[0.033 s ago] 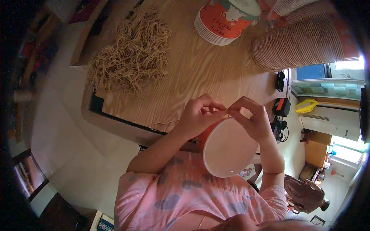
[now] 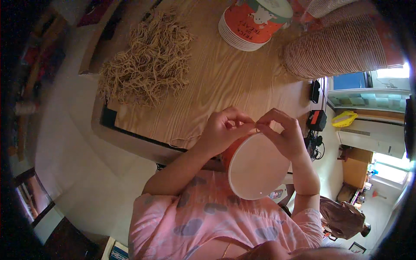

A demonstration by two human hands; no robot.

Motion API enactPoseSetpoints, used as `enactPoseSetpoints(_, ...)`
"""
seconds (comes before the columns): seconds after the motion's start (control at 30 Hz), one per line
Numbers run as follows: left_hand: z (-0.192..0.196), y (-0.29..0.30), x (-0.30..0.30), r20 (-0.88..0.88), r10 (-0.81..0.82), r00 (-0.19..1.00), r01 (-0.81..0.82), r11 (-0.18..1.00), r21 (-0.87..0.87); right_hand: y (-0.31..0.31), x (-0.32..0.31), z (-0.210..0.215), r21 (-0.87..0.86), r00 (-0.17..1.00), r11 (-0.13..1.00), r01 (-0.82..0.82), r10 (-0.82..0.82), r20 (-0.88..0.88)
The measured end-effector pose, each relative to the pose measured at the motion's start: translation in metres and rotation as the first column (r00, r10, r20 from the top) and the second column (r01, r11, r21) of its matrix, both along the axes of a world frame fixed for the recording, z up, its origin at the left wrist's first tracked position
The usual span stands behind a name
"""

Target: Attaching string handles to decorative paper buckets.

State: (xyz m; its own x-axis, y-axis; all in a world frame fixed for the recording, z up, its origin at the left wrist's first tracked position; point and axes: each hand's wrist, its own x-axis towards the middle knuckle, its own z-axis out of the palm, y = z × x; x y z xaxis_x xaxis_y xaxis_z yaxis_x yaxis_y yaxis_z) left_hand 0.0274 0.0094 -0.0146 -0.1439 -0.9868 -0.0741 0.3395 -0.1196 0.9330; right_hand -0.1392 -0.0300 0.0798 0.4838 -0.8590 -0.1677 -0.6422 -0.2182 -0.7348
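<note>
Nothing moved, paper bucket rim under both grips

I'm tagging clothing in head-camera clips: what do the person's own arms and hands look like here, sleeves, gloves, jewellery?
Both forearms are bare. The left hand and right hand wear no gloves; no rings or watch show. The short sleeves belong to a pink top with grey heart shapes.

The single head camera looks steeply down from above the person, very near the hands, facing the wooden counter beyond them; straight edges bend toward the rim.
</note>
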Motion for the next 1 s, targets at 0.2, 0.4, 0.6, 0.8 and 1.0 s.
enactPoseSetpoints(0.2,0.004,0.0,0.002,-0.01,-0.027,1.0,0.027,0.997,0.067,0.0,0.002,-0.002,0.007,0.999,0.999,0.035,-0.035,-0.002)
enactPoseSetpoints(0.4,0.015,0.0,0.003,0.158,-0.001,0.987,0.003,1.0,-0.014,-0.002,0.001,0.0,-0.023,0.999,1.0,0.014,-0.014,-0.038)
enactPoseSetpoints(0.6,0.016,0.001,0.002,0.259,0.076,0.963,-0.048,0.993,-0.111,-0.003,0.003,0.0,-0.072,0.995,0.997,-0.035,0.029,-0.093)
enactPoseSetpoints(0.8,0.015,0.0,0.005,0.258,0.05,0.965,-0.049,0.999,-0.013,0.0,0.004,0.001,0.009,0.997,0.998,0.055,-0.055,-0.049)
enactPoseSetpoints(1.0,-0.002,0.001,0.014,0.155,0.066,0.986,-0.065,0.998,-0.01,-0.002,0.004,-0.004,-0.021,1.0,1.0,-0.005,0.005,0.003)
